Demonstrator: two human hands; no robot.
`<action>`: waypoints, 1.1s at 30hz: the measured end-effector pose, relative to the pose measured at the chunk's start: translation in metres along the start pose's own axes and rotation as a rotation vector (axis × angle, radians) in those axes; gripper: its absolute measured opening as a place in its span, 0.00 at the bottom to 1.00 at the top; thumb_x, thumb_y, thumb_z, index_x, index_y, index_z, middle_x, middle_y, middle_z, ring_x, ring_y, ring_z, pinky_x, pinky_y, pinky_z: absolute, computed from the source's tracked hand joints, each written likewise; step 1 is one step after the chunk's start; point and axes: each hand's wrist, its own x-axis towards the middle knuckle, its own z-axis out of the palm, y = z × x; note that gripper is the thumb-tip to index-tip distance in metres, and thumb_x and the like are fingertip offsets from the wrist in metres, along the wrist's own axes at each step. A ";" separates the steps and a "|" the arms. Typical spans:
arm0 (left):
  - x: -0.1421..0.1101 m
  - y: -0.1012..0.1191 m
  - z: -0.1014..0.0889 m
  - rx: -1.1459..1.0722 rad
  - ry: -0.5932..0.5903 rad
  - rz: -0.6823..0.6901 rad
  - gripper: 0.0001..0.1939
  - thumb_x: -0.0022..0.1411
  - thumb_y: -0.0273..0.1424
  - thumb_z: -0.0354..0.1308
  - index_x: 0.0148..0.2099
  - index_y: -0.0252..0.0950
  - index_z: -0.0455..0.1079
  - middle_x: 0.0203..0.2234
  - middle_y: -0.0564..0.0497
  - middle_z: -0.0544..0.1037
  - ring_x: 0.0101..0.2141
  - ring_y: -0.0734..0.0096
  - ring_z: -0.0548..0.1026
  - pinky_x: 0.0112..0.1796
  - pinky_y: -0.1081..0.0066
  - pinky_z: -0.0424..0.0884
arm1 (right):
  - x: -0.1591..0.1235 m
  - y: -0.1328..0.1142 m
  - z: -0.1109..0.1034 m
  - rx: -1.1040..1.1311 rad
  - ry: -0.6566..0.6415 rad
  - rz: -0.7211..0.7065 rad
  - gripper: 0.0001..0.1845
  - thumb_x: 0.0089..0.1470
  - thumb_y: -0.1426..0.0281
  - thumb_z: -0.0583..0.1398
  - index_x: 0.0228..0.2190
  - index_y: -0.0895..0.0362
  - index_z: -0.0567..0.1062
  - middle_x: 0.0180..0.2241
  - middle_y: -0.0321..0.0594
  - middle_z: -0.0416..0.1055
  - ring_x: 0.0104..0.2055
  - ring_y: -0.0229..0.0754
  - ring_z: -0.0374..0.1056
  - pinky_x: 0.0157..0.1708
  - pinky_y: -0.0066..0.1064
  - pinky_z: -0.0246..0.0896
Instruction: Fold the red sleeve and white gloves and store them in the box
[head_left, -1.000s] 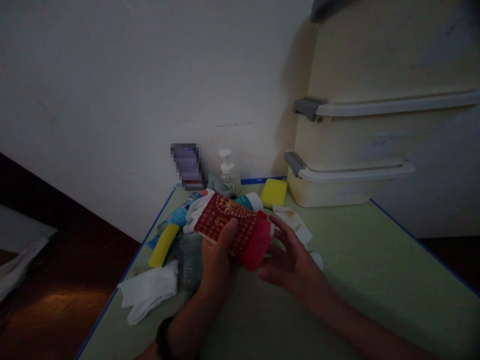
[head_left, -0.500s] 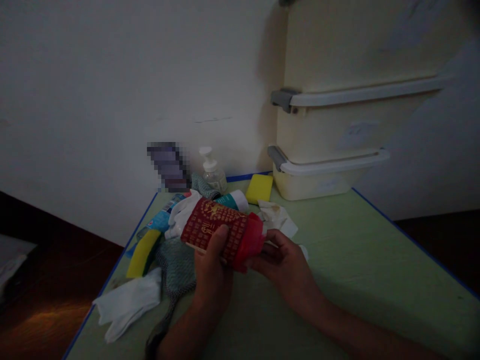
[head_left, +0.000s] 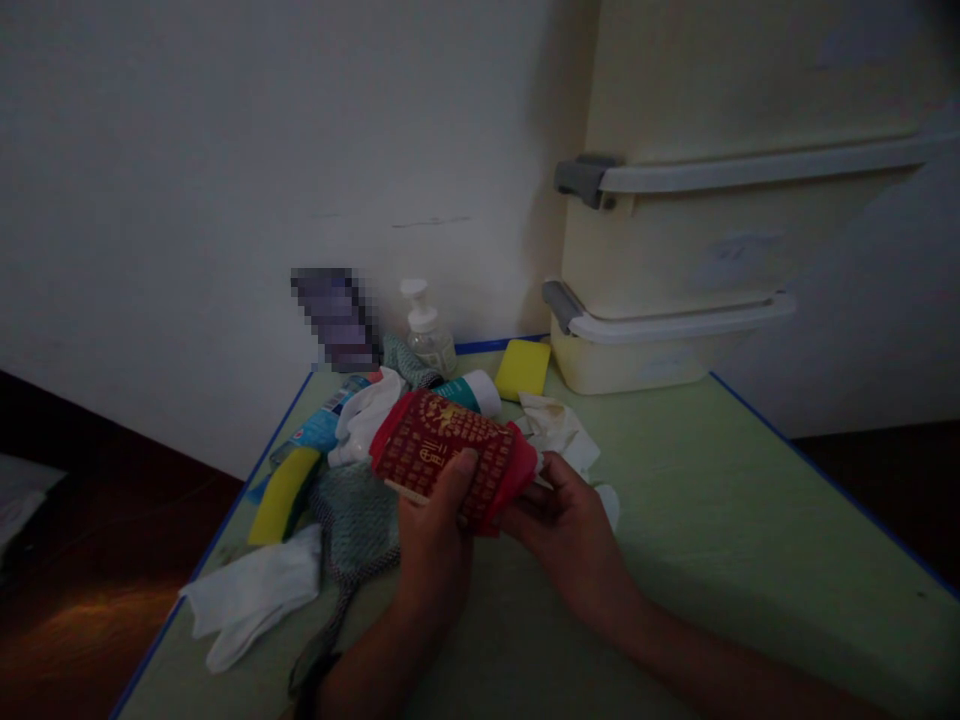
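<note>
Only 1 view here, the head cam. There's a gold-printed red pack [head_left: 431, 455] around the middle of the frame, sloping down to the right, with pinkish wrap [head_left: 523, 462] showing at both ends. Left hand [head_left: 437, 560] is clamped on its body, thumb across the front. Right hand [head_left: 581, 545] has its fingers closed on the right end. So 2 hands, 1 pack, sitting near each other.

My guess: it's light, firmish in the body, but the ends look thin, slick and easy to crumple. I'd grip the long edges lightly. Yellow sponge [head_left: 283, 497] and white glove [head_left: 262, 592] are lower left, btw.
</note>
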 end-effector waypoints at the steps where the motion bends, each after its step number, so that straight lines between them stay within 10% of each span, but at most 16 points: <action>1: 0.002 0.001 -0.001 0.023 -0.019 0.004 0.16 0.45 0.35 0.67 0.36 0.35 0.69 0.27 0.53 0.78 0.29 0.63 0.78 0.32 0.65 0.77 | 0.000 -0.001 0.000 -0.002 -0.015 0.006 0.19 0.41 0.75 0.66 0.35 0.53 0.67 0.34 0.35 0.77 0.38 0.43 0.75 0.36 0.34 0.71; 9: 0.008 0.021 -0.012 0.284 -0.071 0.423 0.47 0.43 0.32 0.68 0.62 0.48 0.46 0.48 0.49 0.70 0.44 0.61 0.73 0.44 0.61 0.72 | -0.008 -0.010 -0.003 0.270 -0.235 0.193 0.25 0.48 0.69 0.63 0.49 0.50 0.66 0.53 0.40 0.68 0.51 0.45 0.67 0.49 0.41 0.62; 16: 0.012 0.014 -0.022 0.606 -0.102 0.663 0.25 0.56 0.37 0.59 0.53 0.41 0.55 0.47 0.46 0.68 0.47 0.58 0.71 0.46 0.57 0.69 | -0.009 -0.019 0.000 0.648 -0.335 0.342 0.27 0.56 0.53 0.52 0.51 0.54 0.66 0.52 0.44 0.69 0.52 0.46 0.65 0.51 0.43 0.58; 24: 0.000 0.009 -0.020 0.798 -0.485 0.681 0.44 0.47 0.25 0.65 0.61 0.47 0.44 0.52 0.44 0.63 0.49 0.56 0.69 0.47 0.56 0.69 | 0.016 -0.026 -0.029 0.132 0.041 -0.119 0.22 0.49 0.62 0.62 0.47 0.49 0.66 0.46 0.38 0.70 0.49 0.46 0.65 0.46 0.38 0.61; 33: 0.013 0.014 -0.029 0.808 -0.657 0.663 0.31 0.48 0.23 0.64 0.52 0.45 0.58 0.48 0.47 0.66 0.50 0.58 0.67 0.48 0.59 0.68 | 0.012 -0.036 -0.034 -0.362 0.163 -0.428 0.08 0.59 0.63 0.53 0.36 0.49 0.70 0.40 0.36 0.68 0.43 0.40 0.64 0.43 0.31 0.59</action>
